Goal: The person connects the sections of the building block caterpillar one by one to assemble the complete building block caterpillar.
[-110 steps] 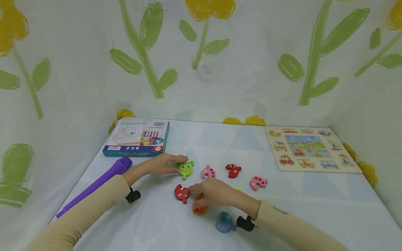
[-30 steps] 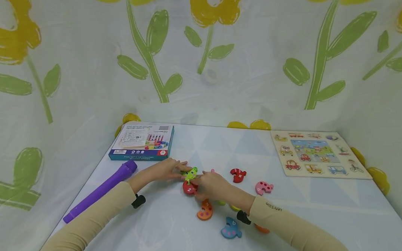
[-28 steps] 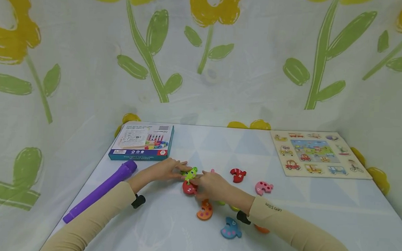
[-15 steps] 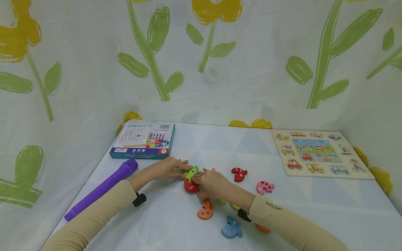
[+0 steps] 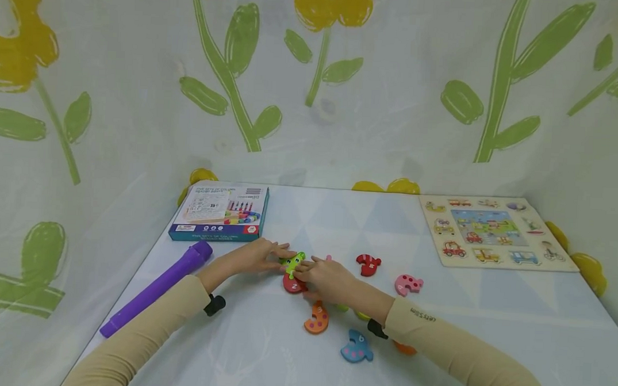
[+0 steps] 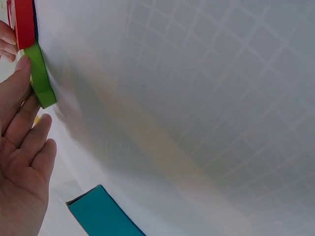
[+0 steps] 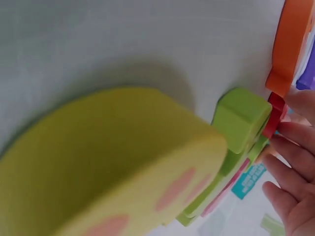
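A green smiling caterpillar-head puzzle piece (image 5: 292,263) lies against a red piece marked 2 (image 5: 292,284) in the middle of the table. My left hand (image 5: 258,256) pinches the green head from its left side; in the left wrist view the thumb rests on its edge, and the red piece (image 6: 24,24) adjoins it. From the right, my right hand (image 5: 332,281) reaches over both, fingertips at the green head's right edge. In the right wrist view, its thumb and forefinger stand at either side of the red piece (image 7: 273,118). The hand covers part of a pink piece behind it.
Nearby lie an orange piece (image 5: 316,320), a blue piece (image 5: 356,347), a red striped piece (image 5: 369,265) and a pink piece (image 5: 408,285). A purple microphone-shaped toy (image 5: 154,290), a boxed set (image 5: 220,212) and a wooden picture board (image 5: 499,233) lie farther out.
The green head and red piece were apart at first and now adjoin. My right hand left the orange piece for the red one; lately its fingertips shifted slightly onto the green head.
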Demonstrator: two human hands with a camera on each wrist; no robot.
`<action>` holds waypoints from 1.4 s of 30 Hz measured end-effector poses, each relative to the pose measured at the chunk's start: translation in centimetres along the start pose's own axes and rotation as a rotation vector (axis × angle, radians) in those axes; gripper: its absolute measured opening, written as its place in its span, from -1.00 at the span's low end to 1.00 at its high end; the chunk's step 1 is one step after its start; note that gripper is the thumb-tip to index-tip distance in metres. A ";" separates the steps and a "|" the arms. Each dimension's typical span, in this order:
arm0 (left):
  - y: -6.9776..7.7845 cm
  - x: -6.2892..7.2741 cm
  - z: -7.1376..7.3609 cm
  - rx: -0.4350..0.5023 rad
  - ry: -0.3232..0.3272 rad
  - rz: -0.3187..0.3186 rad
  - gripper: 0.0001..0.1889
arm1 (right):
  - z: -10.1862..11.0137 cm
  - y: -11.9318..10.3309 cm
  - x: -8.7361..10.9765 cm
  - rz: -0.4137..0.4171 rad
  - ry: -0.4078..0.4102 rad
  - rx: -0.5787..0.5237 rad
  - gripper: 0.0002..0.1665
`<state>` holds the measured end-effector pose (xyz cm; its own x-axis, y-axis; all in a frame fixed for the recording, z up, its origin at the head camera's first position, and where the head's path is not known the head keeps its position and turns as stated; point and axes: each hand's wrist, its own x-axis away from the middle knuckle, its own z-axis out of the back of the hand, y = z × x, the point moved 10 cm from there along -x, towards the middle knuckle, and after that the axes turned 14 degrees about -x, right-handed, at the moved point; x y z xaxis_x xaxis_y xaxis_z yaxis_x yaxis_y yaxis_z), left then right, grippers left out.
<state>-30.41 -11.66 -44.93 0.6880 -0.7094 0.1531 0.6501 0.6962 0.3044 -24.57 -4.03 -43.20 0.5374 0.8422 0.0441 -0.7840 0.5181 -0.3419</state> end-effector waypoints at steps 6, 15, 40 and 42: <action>0.1 -0.1 0.2 -0.009 0.009 -0.005 -0.53 | -0.2 0.3 0.1 -0.008 -0.016 -0.005 -0.39; 0.0 0.0 -0.2 -0.007 0.008 -0.016 -0.52 | -0.3 0.8 0.6 -0.015 -0.010 -0.108 -0.39; 0.8 0.7 -0.6 0.056 0.013 0.050 -0.32 | 0.2 0.9 6.2 -0.121 0.057 -0.283 -0.38; 0.7 0.7 -0.8 0.055 0.010 0.051 -0.32 | -0.1 0.7 6.5 -0.105 0.056 -0.266 -0.37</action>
<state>-29.23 -11.55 -45.31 0.7230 -0.6720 0.1601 0.5957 0.7239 0.3479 -21.59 1.78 -43.21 0.6330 0.7729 0.0429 -0.6184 0.5382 -0.5726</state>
